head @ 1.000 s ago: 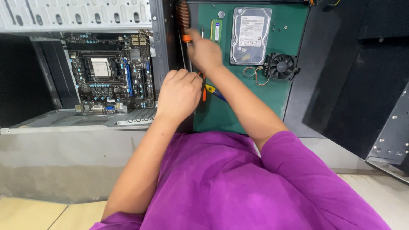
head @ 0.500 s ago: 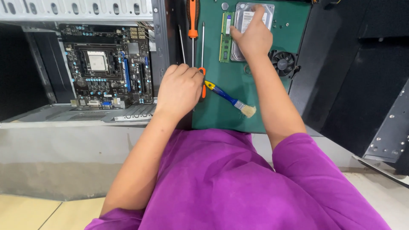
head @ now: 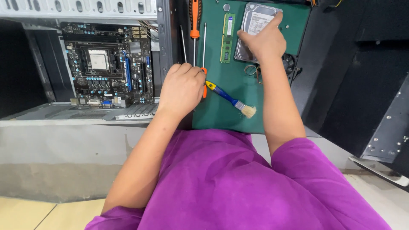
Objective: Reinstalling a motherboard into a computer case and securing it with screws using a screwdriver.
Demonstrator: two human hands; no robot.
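My right hand point(head: 260, 40) lies on top of the hard drive point(head: 255, 25), fingers spread over its lower half, one fingertip reaching toward its far right edge. I cannot tell whether the fingers have closed round it or merely rest flat; my palm covers the near part of its casing. The drive sits at the far end of the green mat point(head: 232, 115), its top edge close to the frame's border. Just below my wrist a small black fan point(head: 289, 64) is half hidden by my forearm.

My left hand point(head: 182, 87) is curled loosely at the mat's left edge, knuckles up. An orange handle end pokes out beside it, so a screwdriver point(head: 204, 55) seems to lie under or against my fingers, but the grip itself is hidden.

Beside it lie a blue-handled brush point(head: 232, 99), a memory stick point(head: 228, 37) and a larger orange screwdriver point(head: 194, 21). To the left, the open computer case point(head: 164, 38) shows its motherboard point(head: 104, 64).
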